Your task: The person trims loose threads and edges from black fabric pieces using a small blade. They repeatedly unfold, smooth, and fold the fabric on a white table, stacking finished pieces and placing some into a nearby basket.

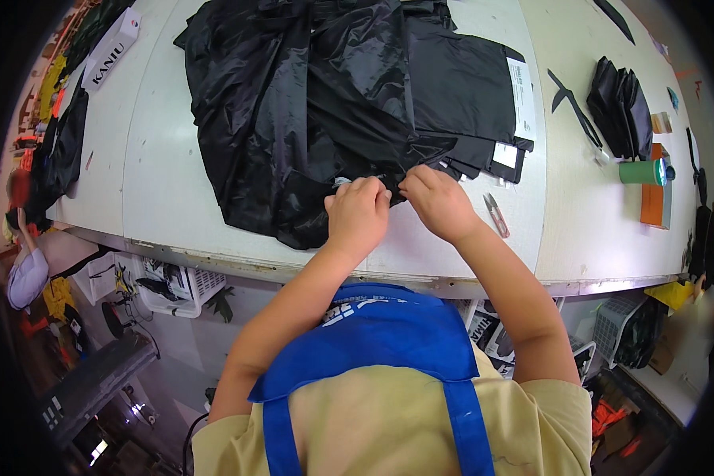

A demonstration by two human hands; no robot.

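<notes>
A large piece of shiny black fabric [254, 119] lies rumpled over the white table, its near edge close to the table's front. My left hand [358, 210] is closed on that near edge, fingers curled into the cloth. Just to its right, my right hand [436, 202] pinches the same black fabric between thumb and fingers. Both hands' fingertips are partly hidden in the folds. Flat black pieces [460, 87] with white labels are stacked to the right, partly under the fabric. Small thread snips [496, 214] lie beside my right wrist.
Black scissors [573, 107], a folded black bundle [617, 107], a green cylinder [642, 172] and an orange box [656, 208] sit at the right. A white box [113, 49] stands far left. White baskets [202, 289] hang below the table edge. Another person [28, 274] is at the far left.
</notes>
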